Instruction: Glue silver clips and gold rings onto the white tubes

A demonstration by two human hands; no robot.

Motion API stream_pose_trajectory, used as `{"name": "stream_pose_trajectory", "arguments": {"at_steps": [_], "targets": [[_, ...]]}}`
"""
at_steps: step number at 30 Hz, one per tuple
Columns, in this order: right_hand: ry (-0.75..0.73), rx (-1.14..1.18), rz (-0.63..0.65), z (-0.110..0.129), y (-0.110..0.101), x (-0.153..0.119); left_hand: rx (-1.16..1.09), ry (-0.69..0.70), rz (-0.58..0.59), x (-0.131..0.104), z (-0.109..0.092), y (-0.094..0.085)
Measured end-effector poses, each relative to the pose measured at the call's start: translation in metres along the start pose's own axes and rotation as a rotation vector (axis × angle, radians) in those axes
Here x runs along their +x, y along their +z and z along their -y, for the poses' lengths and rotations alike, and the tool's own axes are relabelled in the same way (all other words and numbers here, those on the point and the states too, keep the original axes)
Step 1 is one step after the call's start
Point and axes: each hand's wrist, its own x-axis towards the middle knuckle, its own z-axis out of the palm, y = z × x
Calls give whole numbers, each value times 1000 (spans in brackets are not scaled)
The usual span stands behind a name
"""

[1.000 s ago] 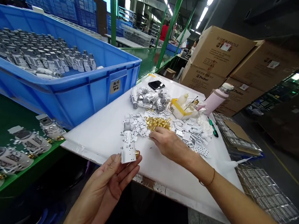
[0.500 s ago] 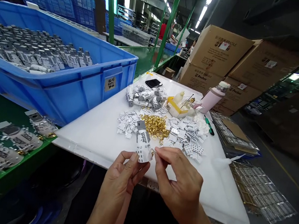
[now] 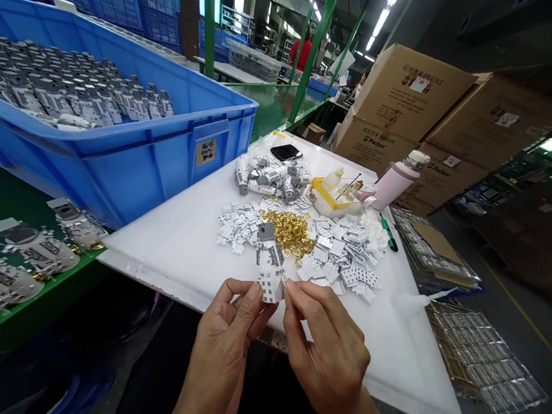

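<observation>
My left hand [image 3: 231, 325] is closed around the lower end of a small white and grey model part [image 3: 269, 264], a curved body with printed windows and a grey block on top. At its right edge my right hand [image 3: 325, 340] is pinched, thumb against forefinger. Whatever lies between those fingertips is mostly hidden and too small to name. Just beyond the part lies a heap of gold rings [image 3: 290, 231]. Small white flat pieces [image 3: 236, 225] are piled left of the rings, and more white pieces with dots [image 3: 349, 252] lie to the right.
A blue crate [image 3: 164, 158] full of similar parts stands at the left. Behind the piles are bagged parts [image 3: 269, 177], a phone [image 3: 285, 152], a yellow-edged tray [image 3: 327, 202] and a pink bottle [image 3: 397, 182]. A dropper bottle [image 3: 415, 303] lies right; cartons [image 3: 406, 96] stand behind.
The model part has turned slightly in my left hand. My right fingertips have moved closer against its right edge, and the gold ring seen there before is now hardly visible.
</observation>
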Motion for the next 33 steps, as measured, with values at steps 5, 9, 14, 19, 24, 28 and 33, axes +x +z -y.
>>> {"name": "stream_pose_trajectory", "arguments": {"at_steps": [5,9,14,19,24,28,33], "targets": [[-13,-23,-8,5,0,1,63,65,-39,0,6,-3],[-15,-12,14,7,0,1,77,133,-76,1,9,-4],[-44,66,82,5,-4,-1,78,166,-77,2,9,-6],[130,330,105,2,-8,1,74,131,-22,3,6,-10],[642,744,165,-8,-9,5,69,-10,129,2,-2,-10],[855,878,350,-15,-10,5,89,-87,238,3,-10,-10],[880,871,381,-13,-9,1,173,-81,223,6,-13,-10]]}}
